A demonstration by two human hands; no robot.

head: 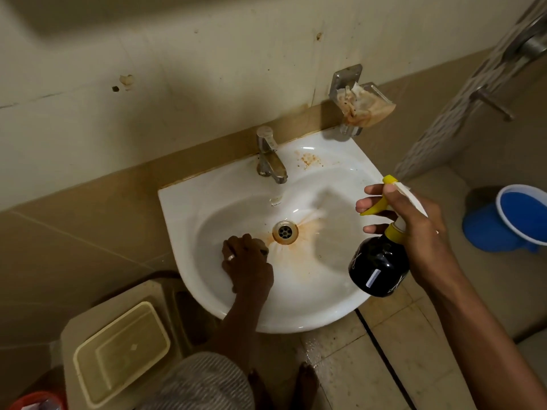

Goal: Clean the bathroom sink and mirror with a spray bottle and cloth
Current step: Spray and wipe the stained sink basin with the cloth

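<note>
Left hand [247, 261] is scrubbing rust stains beside the drain [285, 232], fingers closed on something small and dark — unclear what; right hand [414, 229] is gripping the spray bottle [379, 261] — sink [236, 306] only partly clean.

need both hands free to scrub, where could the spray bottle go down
The sink ledge left of the faucet, up to the back corner, is bare. The ledge right of the faucet is open but rust-stained. The soap dish holds a crumpled wrapper. The basin around the drain is crowded by the left hand. The right hand holds the spray bottle.
</note>
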